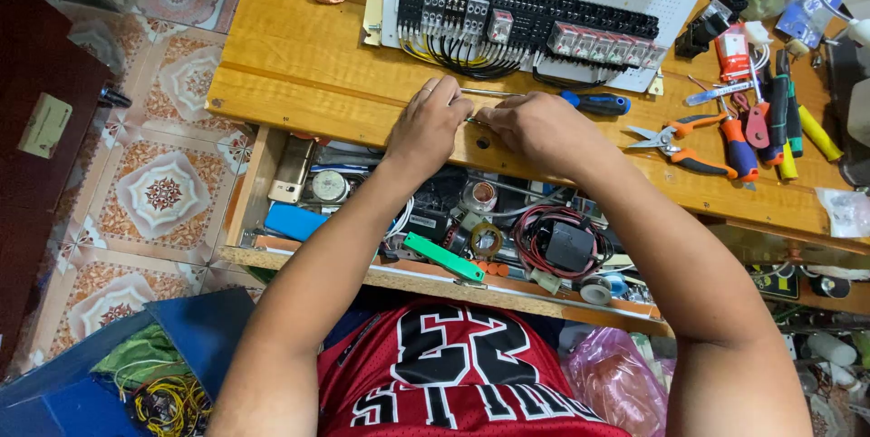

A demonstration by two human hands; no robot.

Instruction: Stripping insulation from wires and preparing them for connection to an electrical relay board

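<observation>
My two hands, left [433, 121] and right [535, 126], meet on the yellow wooden table [299, 65], each grip pinching one thin wire [472, 120]; one blue-handled screwdriver [594, 103] lies beside them.

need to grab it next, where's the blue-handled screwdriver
In the head view the blue-handled screwdriver lies on the wooden bench, just beyond the right hand, below the white wiring panel and left of the orange-handled pliers.
</observation>
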